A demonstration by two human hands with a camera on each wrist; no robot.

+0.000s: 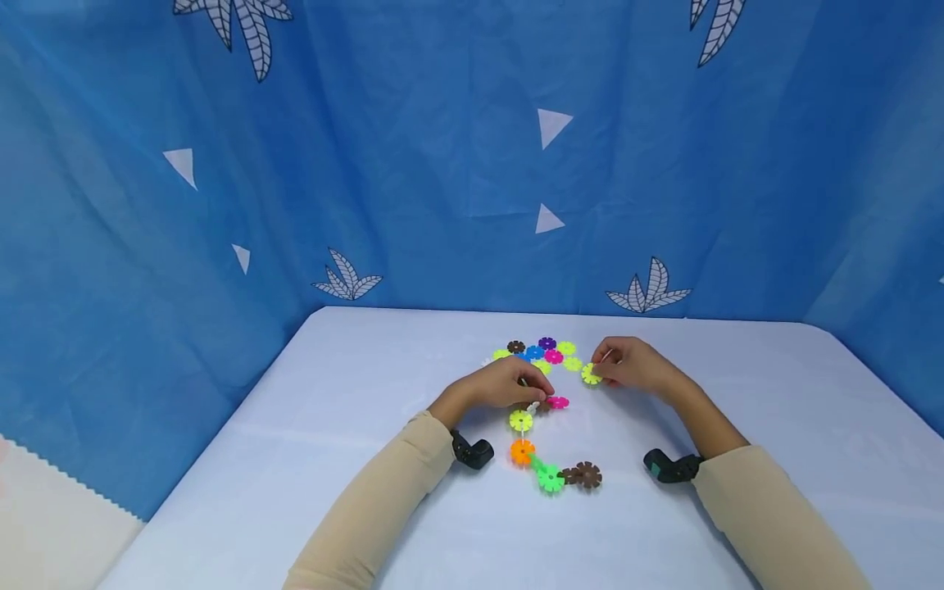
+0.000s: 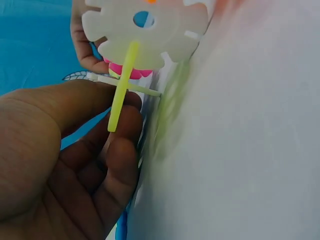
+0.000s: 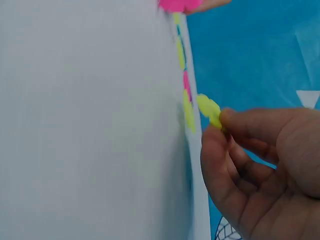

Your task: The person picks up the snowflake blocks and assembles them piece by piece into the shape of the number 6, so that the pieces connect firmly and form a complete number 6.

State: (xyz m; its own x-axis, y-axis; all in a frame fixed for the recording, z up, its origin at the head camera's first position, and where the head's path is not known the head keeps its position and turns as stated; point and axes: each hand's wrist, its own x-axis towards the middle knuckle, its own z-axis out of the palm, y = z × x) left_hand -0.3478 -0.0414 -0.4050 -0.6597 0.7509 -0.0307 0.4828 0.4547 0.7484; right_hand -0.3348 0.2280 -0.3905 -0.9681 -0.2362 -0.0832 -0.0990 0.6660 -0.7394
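A chain of linked, notched plastic discs curves across the table, with a yellow disc (image 1: pixel 520 420), an orange disc (image 1: pixel 523 452), a green disc (image 1: pixel 550 478) and a brown disc (image 1: pixel 588 475) at its near end. My left hand (image 1: pixel 509 383) pinches its far end beside a pink disc (image 1: pixel 560 402). In the left wrist view, a white disc (image 2: pixel 175 30) and an edge-on yellow disc (image 2: pixel 122 92) stand close to those fingers. My right hand (image 1: pixel 636 365) pinches a loose yellow disc (image 3: pixel 209 108) between thumb and fingertip, right of the chain.
Several loose discs lie behind the left hand, among them a purple disc (image 1: pixel 547 342), a blue disc (image 1: pixel 534 352) and another pink disc (image 1: pixel 554 356). The white table (image 1: pixel 295 492) ends at a blue patterned curtain (image 1: pixel 442 164). Both wrists wear black cameras.
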